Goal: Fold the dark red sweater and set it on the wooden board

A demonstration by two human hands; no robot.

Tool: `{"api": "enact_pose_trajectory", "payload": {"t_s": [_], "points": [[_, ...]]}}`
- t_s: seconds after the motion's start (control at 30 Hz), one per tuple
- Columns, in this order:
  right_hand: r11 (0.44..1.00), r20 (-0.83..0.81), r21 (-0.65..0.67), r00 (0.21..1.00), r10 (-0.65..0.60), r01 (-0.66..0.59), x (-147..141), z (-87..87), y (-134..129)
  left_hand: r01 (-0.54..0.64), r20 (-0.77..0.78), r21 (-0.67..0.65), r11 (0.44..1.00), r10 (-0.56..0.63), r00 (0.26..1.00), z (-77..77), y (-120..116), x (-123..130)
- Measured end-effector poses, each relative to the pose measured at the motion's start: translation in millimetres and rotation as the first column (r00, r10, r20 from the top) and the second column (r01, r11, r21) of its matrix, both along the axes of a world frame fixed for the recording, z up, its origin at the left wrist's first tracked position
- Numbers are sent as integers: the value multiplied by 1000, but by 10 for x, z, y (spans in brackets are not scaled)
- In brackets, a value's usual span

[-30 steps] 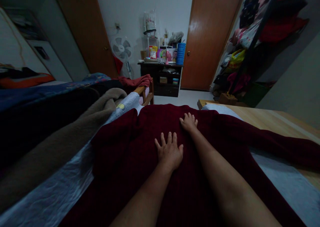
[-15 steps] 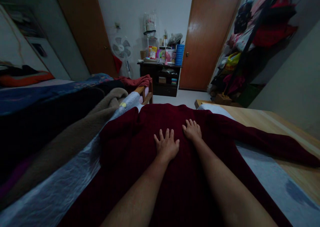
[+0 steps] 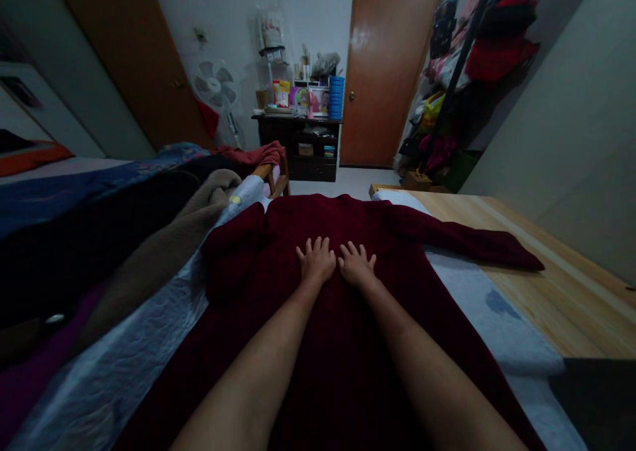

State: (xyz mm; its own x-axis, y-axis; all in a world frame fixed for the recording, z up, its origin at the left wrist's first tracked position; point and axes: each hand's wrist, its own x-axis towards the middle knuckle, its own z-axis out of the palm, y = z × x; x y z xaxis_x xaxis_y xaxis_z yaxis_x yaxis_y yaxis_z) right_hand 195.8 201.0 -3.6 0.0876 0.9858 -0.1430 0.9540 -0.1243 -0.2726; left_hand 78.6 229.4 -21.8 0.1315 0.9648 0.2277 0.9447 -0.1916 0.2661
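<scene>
Brown-grey plush blanket (image 3: pixel 154 259) is heaped along the left of the frame, bunched beside dark clothes and a blue patterned cloth (image 3: pixel 94 183), so that the middle is given over to a long-sleeved maroon fabric garment (image 3: pixel 342 358). Beneath its edge, a pale blue-grey quilted sheet (image 3: pixel 159 332) is laid as a soft underlayer. The garment is spread from the lower edge of the frame up to the centre, its shoulder end turned away from the body, so that its broad upper part is put within reach of both arms. Its sleeve at centre-left is doubled up in a loose heap, probably because it has not been drawn straight.

At the centre, the left hand (image 3: pixel 317 262) is set palm down on the maroon cloth, opened wide with the fingers spread; nothing is grasped by it. Just beside it, the right hand (image 3: pixel 358 265) is opened in the same way, also with nothing gripped. By such spread fingers, contact is likely shared over a wide patch; how hard the cloth is pressed cannot be told. At the right, the other sleeve is stretched across the sheet onto a pale wooden board (image 3: pixel 546 292), by which its end is supported.
</scene>
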Motion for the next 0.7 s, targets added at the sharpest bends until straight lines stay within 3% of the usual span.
{"api": "enact_pose_trajectory", "payload": {"t_s": [0.07, 0.13, 0.2, 0.33, 0.47, 0.7], "points": [[989, 54, 142, 998, 28, -36, -57, -64, -234, 12, 6, 1, 1000, -12, 1000, 16, -12, -10], [978, 91, 187, 993, 76, -92, -44, -113, -423, 31, -5, -11, 999, -31, 1000, 28, -37, -28], [977, 105, 180, 990, 98, -116, 33, -129, -546, 75, -34, -25, 997, -76, 997, 31, -85, -67], [986, 120, 161, 992, 23, -43, 232, -107, -674, 155, -110, -76, 985, -163, 980, 27, -278, -247], [984, 153, 177, 988, -14, -13, 317, -103, -823, 151, -168, -141, 978, -174, 970, 39, -608, -531], [975, 209, 185, 974, 84, -124, 309, -133, -1279, 147, -219, -72, 986, -160, 963, 45, -1340, -875]]}}
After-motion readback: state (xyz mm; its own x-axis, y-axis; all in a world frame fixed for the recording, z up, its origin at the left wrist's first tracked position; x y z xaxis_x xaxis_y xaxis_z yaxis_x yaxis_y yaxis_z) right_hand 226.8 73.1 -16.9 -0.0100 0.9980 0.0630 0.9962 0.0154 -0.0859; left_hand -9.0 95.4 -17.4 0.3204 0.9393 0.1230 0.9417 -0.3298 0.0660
